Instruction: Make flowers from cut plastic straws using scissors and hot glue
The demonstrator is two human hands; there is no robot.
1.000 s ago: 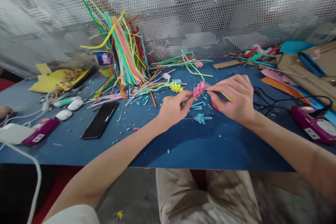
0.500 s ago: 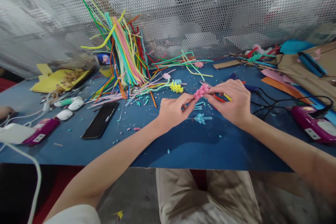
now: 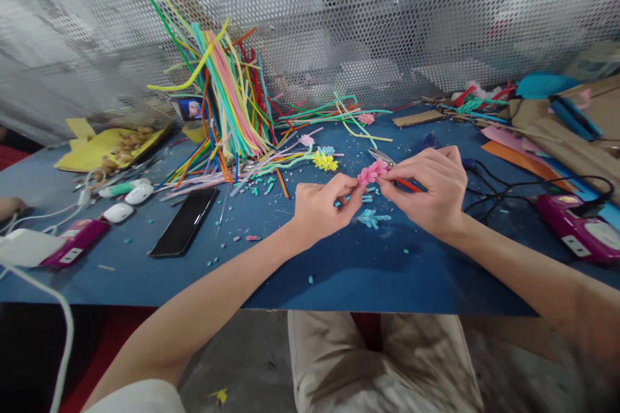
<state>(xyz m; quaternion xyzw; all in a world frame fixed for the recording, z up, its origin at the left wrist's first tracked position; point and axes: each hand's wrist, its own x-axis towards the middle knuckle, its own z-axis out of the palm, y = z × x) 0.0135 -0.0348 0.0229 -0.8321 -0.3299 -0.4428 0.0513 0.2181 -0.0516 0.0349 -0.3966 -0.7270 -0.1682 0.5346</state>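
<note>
A small fuzzy pink piece (image 3: 372, 172) is held above the blue table (image 3: 290, 284) between both hands. The fingertips of my left hand (image 3: 325, 208) pinch its left end. Thumb and forefinger of my right hand (image 3: 426, 184) close on its right end. Just below lies a light blue fuzzy piece (image 3: 372, 219) with short branches. Pliers (image 3: 382, 155) with red handles lie behind the pink piece, partly hidden by my right hand. A yellow fuzzy piece (image 3: 324, 161) rests to the left, beyond my left hand.
A bundle of coloured pipe cleaners (image 3: 232, 97) stands at the back left. A black phone (image 3: 184, 222) lies left of my left forearm. Purple power strips (image 3: 77, 242) sit at both sides, with cables. Cardboard (image 3: 547, 126) is at the right. A perforated metal screen (image 3: 387, 19) rises behind.
My right hand has shifted slightly and its grip has turned a little, showing more of the pliers' head. The pink piece looks slightly more spread out.
</note>
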